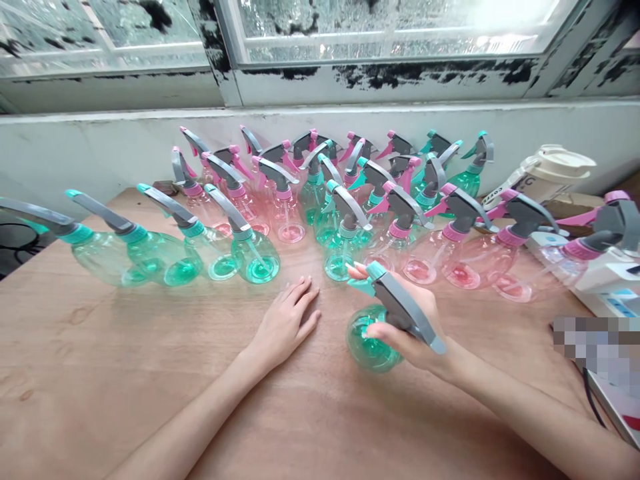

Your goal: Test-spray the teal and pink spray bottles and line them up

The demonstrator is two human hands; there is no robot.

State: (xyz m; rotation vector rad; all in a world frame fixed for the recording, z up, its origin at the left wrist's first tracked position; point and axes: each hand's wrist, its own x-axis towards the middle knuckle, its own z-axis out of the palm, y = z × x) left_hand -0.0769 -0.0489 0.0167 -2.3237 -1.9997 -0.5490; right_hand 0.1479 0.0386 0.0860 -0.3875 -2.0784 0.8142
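My right hand (pixel 415 333) is wrapped round the grey and teal spray head of a green clear spray bottle (pixel 373 337), which stands on the wooden table (pixel 150 373) just in front of me. My left hand (pixel 285 327) lies flat on the table with fingers stretched out, holding nothing, a little left of that bottle. Behind both hands stand several green spray bottles (pixel 250 257) and several pink spray bottles (pixel 290 210) in rows.
A wall and window sill (pixel 320 127) run behind the bottles. At the right stand a white lidded container (pixel 545 173) and white boxes (pixel 615 280). A blurred patch and a cable lie at the table's right edge.
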